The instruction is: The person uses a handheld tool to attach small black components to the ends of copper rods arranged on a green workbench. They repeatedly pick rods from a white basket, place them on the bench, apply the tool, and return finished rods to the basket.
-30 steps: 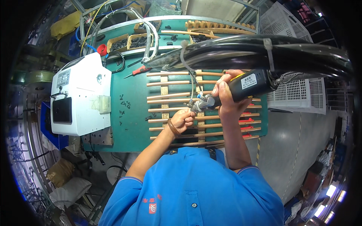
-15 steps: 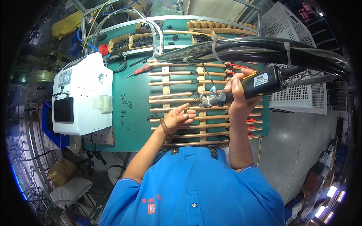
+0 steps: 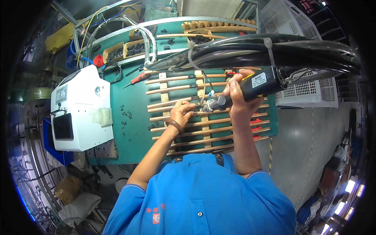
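Observation:
My right hand (image 3: 243, 96) is wrapped round a black hand-held tool (image 3: 260, 85) with a white label and a metal nose. The metal nose (image 3: 213, 104) points left over the copper rods (image 3: 219, 129), which lie side by side across the bench. My left hand (image 3: 181, 113), with a brown bangle on its wrist, pinches at a rod close to the nose. The small black clip in its fingers is mostly hidden. Another black clip (image 3: 195, 98) sits on the rod just beyond. Wooden strips (image 3: 206, 130) support the rods.
A thick hose bundle (image 3: 235, 53) arches over the bench to the tool. A white machine (image 3: 82, 111) stands at left. A red screwdriver (image 3: 138, 78) and loose black clips (image 3: 126, 113) lie on the green bench top (image 3: 129, 149). Boxes of black parts (image 3: 135, 48) stand behind.
My left hand has turned and moved up to the rod beside the tool's nose, its fingers closing together. The view has shifted slightly; my right hand keeps its grip on the tool.

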`<action>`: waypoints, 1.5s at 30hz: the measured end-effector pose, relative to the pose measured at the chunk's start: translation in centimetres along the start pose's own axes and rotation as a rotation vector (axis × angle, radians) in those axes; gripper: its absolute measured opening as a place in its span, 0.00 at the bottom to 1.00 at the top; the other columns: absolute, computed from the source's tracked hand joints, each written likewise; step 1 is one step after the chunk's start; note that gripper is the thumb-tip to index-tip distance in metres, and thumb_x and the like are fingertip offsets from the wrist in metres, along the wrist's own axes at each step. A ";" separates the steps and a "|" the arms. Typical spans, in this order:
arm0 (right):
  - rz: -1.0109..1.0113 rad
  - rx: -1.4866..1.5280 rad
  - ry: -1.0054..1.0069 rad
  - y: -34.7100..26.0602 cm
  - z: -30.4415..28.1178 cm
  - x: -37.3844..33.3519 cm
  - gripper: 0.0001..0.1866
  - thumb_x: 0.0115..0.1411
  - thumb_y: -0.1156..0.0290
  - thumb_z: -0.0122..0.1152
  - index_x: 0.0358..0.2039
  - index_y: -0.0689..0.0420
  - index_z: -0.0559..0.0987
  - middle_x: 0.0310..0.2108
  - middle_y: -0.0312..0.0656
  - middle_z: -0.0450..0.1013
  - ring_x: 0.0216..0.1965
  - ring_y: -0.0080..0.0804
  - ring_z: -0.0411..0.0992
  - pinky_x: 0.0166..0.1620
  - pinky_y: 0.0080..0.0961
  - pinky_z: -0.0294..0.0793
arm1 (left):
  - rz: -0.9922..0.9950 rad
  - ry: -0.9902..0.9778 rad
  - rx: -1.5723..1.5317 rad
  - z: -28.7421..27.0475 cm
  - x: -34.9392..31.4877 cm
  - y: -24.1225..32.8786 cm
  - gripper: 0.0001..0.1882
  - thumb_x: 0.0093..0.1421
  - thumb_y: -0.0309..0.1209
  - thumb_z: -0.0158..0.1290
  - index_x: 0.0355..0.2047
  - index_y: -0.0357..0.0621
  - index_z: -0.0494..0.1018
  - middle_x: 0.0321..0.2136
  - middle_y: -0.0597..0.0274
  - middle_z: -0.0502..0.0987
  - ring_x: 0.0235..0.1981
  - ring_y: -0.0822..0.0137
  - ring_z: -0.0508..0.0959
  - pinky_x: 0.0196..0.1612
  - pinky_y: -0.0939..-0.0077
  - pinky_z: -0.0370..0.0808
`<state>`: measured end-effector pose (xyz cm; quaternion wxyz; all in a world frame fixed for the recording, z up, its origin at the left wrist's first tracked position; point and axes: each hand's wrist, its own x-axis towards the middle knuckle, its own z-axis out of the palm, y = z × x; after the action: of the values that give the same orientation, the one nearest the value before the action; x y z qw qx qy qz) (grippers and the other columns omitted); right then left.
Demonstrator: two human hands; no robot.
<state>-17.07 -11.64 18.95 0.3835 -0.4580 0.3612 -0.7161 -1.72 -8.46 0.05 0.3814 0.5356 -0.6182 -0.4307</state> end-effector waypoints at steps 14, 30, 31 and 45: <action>0.015 0.012 -0.006 3.4 0.5 -0.2 0.19 0.52 0.89 0.54 0.44 0.59 0.67 0.31 0.35 0.68 0.28 0.17 0.69 0.31 0.16 0.75 | 0.395 0.071 0.488 1.4 2.7 -2.1 0.15 0.42 0.36 0.65 0.24 0.44 0.71 0.28 0.59 0.73 0.33 0.56 0.71 0.38 0.62 0.66; -0.013 -0.093 -0.042 4.6 0.2 -0.5 0.22 0.50 0.94 0.52 0.44 0.61 0.66 0.34 0.36 0.67 0.31 0.16 0.68 0.33 0.13 0.73 | 0.421 0.113 0.402 1.5 2.8 -2.2 0.16 0.42 0.34 0.65 0.24 0.44 0.68 0.24 0.58 0.71 0.30 0.55 0.70 0.38 0.62 0.66; -0.020 -0.090 -0.048 4.6 0.3 -0.5 0.22 0.50 0.94 0.52 0.44 0.61 0.66 0.35 0.37 0.67 0.31 0.16 0.68 0.33 0.13 0.73 | 0.439 0.127 0.404 1.5 2.8 -2.3 0.17 0.41 0.35 0.66 0.22 0.43 0.67 0.23 0.56 0.70 0.29 0.53 0.70 0.37 0.62 0.66; -0.308 -0.422 -0.055 7.1 -1.0 -1.8 0.16 0.44 0.87 0.59 0.33 0.58 0.69 0.24 0.29 0.66 0.24 0.13 0.63 0.32 0.11 0.67 | 0.467 0.127 0.417 1.5 3.0 -3.0 0.15 0.41 0.34 0.66 0.25 0.43 0.72 0.25 0.57 0.73 0.31 0.54 0.72 0.37 0.62 0.68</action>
<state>-15.91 -13.06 11.81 0.1758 -0.5967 0.4178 -0.6621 -2.52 -11.39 -3.27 0.3898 0.4716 -0.7744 -0.1610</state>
